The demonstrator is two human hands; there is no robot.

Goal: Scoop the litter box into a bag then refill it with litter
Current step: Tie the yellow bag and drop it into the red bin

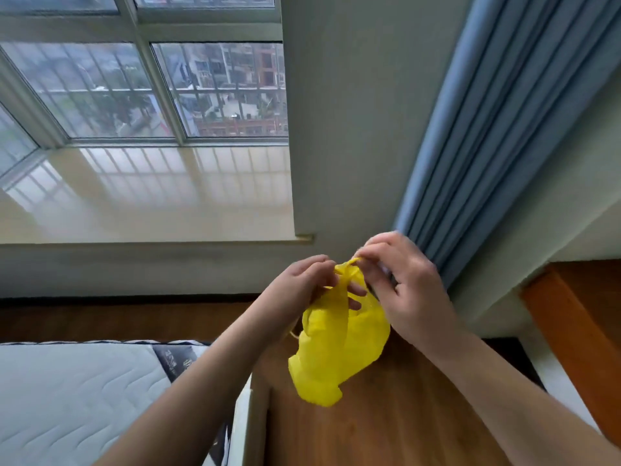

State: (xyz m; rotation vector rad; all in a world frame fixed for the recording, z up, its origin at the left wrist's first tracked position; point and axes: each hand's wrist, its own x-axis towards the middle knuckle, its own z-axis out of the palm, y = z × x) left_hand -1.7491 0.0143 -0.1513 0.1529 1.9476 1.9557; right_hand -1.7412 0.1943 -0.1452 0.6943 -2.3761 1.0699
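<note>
Stage of the task: both hands are up in front of the wall, working at the handles of a thin, crumpled yellow plastic bag (336, 348). I read this as knotting or unpicking the handles, and I cannot tell which.

Done so far: hard to call. No litter box, scoop or litter supply is in view, so nothing here shows scooping finished or a refill begun.

Left to do: if the handles are being opened, the whole job lies ahead; if they are being tied off, the refill remains. That is a guess from the grip alone.

Left hand (299, 284): fingers curled in, pinching the twisted handle strip at the bag's top.

Right hand (403, 284): thumb and fingertips clamped on the same handle loop, just beside the left hand and almost touching it.

Where the bag is: hanging free in the air from those two grips, above the brown wooden floor (386, 415), resting on nothing.

What the bag holds: the plastic is opaque and the mouth is bunched shut, so the contents are hidden. The body looks slack and only lightly bulged; I would judge little or nothing inside.

Around it: a quilted white mattress (77, 391) at lower left, a folded blue-grey curtain (497, 129) at right, and a glossy cream window sill (151, 196) under a barred window (141, 89).
</note>
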